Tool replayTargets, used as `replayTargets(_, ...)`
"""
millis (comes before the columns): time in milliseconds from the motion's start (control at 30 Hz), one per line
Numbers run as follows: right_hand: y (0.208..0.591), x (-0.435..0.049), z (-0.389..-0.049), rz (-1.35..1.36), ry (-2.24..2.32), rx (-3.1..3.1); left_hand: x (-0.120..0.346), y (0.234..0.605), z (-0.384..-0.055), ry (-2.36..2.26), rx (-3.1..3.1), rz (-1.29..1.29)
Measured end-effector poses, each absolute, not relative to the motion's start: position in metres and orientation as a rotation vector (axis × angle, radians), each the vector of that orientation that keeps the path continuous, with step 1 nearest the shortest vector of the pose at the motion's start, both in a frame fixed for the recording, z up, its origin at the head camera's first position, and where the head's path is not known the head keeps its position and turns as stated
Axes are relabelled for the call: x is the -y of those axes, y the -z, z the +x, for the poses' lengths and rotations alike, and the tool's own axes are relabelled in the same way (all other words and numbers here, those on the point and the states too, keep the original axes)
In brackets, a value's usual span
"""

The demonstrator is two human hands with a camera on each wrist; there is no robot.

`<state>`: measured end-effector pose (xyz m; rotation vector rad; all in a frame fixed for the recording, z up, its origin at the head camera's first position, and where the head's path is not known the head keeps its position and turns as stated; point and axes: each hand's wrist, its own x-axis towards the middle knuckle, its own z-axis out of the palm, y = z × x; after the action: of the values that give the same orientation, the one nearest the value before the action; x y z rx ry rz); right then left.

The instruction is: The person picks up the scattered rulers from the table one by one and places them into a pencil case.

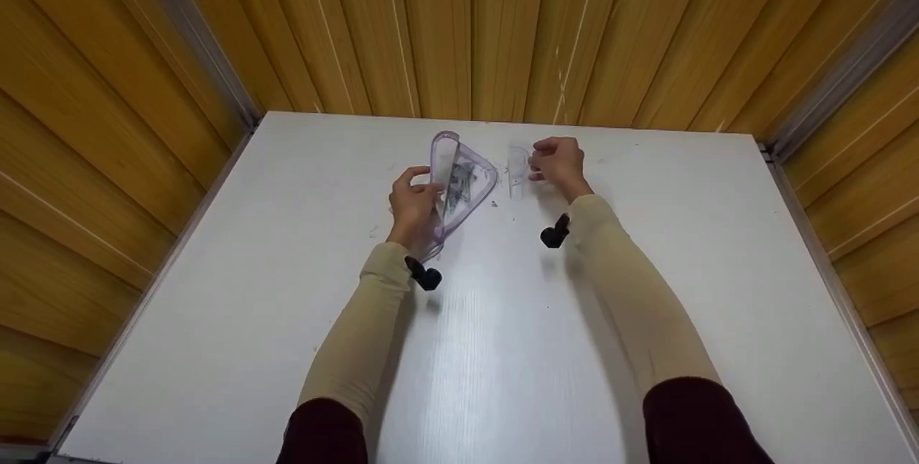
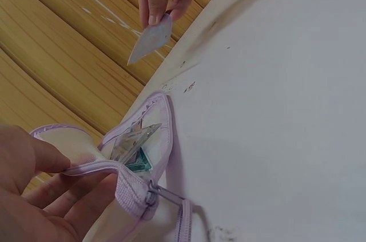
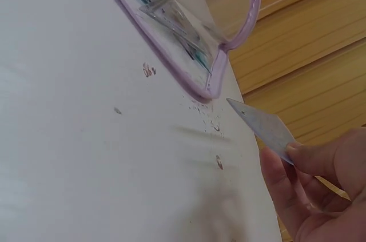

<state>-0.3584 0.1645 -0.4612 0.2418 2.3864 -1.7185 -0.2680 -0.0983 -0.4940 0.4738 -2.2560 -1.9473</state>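
Observation:
My left hand (image 1: 414, 204) grips a clear zip pouch (image 1: 470, 212) with purple trim by the edge of its mouth, thumb on one side and fingers on the other. The pouch gapes open, and its zip pull (image 2: 170, 194) hangs near my fingers in the left wrist view. Inside lie clear set squares (image 3: 171, 19) and a green-edged piece (image 2: 140, 162), partly hidden by the pouch wall. Right of the pouch, my right hand (image 1: 560, 162) pinches a thin clear protractor (image 1: 518, 166) between thumb and fingers. One pointed corner (image 3: 240, 107) of it faces the pouch, apart from it.
Both hands are over the far part of a white table (image 1: 488, 342). Small dark marks (image 3: 148, 70) dot its surface near the pouch. Yellow wood-look panels (image 1: 502, 33) rise behind the far edge and along both sides.

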Motion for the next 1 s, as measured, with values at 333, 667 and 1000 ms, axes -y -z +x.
replayTargets(333, 0.472, -0.138, -0.357, 0.206, 1.707, -2.396, 0.096, 0.495, -0.269, 1.947, 2.26, 0.471)
replayTargets(667, 0.486, -0.11, -0.357, 0.18, 1.722, -2.396, 0.096, 0.496, -0.269, 1.817, 2.335, 0.466)
replayTargets(1000, 0.487, -0.086, -0.352, 0.148, 1.618, -2.46, 0.096, 0.496, -0.269, 1.827, 2.344, 0.477)
